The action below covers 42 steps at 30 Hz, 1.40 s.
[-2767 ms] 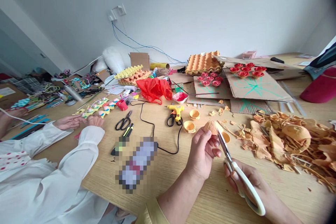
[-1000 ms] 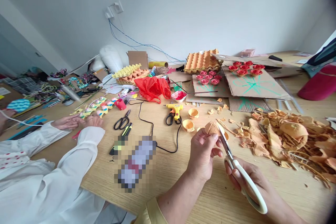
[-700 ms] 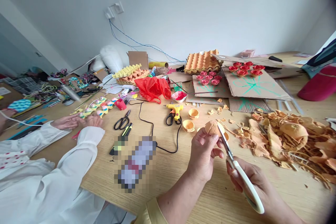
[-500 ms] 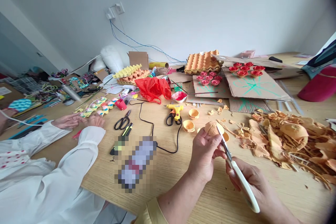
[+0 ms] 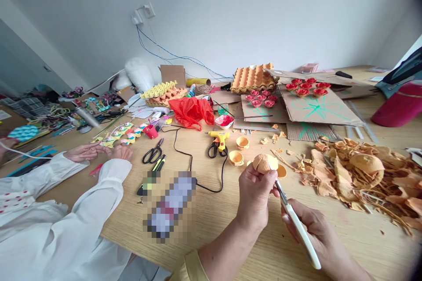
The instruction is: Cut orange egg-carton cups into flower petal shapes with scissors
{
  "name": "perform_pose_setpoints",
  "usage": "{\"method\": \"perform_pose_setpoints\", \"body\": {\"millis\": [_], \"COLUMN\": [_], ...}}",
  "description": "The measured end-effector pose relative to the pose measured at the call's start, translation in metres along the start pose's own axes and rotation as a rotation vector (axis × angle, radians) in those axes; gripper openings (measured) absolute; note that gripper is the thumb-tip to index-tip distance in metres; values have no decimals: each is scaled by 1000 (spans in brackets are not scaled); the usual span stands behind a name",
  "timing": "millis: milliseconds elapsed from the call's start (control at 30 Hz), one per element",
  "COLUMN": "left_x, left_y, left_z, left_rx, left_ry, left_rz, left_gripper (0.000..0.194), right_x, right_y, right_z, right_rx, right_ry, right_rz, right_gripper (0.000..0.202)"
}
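My left hand pinches an orange egg-carton cup, its rounded side up. My right hand is wrapped round white-handled scissors, whose blades reach the cup's right edge beside my left thumb. Just behind the cup, more trimmed cups stand on the table, with another one farther back. A yellow glue gun lies left of them, over black-handled scissors.
A heap of orange carton scraps covers the right side. Red flowers sit on cardboard behind. A red bag lies mid-table. At left, a person's hands work by a painted carton.
The scissors in my right hand have shifted slightly left and their blades look more closed at the cup. My left hand still holds the cup.
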<state>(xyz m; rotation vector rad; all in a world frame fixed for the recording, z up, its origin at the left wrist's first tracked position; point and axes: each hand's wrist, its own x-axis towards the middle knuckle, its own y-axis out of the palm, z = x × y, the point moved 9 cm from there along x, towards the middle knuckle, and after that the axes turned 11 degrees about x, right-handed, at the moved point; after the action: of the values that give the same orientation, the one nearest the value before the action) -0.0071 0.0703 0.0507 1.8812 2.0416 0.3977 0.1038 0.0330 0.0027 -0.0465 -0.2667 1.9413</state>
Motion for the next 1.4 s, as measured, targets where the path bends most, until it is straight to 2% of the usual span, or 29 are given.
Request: {"method": "perform_pose_setpoints", "body": {"millis": [267,533,667,833,1000,1400], "left_x": [4,11,12,13,12,12], "left_y": [-1,-14,-15,-14,-12,-11], "left_z": [-1,-21,-23,-18,-15,-15], "left_rx": [-57,71,131,101,39,-9], "left_ry": [6,207,248,200,150,118], "left_rz": [51,46,81,127,144,142], "left_gripper": [29,20,13,12,14,16], "right_x": [3,3,3,3,2,3], "right_y": [-4,-5,-8,-4,0,-2], "right_z": [0,-1,-6,-12,-8,-7], "right_rx": [-58,2,98,124,119,103], "right_ry": [-56,15,81,143,119,68], "right_rz": [4,68,67,109,153,122], "right_gripper": [38,38,42,46,45,43]}}
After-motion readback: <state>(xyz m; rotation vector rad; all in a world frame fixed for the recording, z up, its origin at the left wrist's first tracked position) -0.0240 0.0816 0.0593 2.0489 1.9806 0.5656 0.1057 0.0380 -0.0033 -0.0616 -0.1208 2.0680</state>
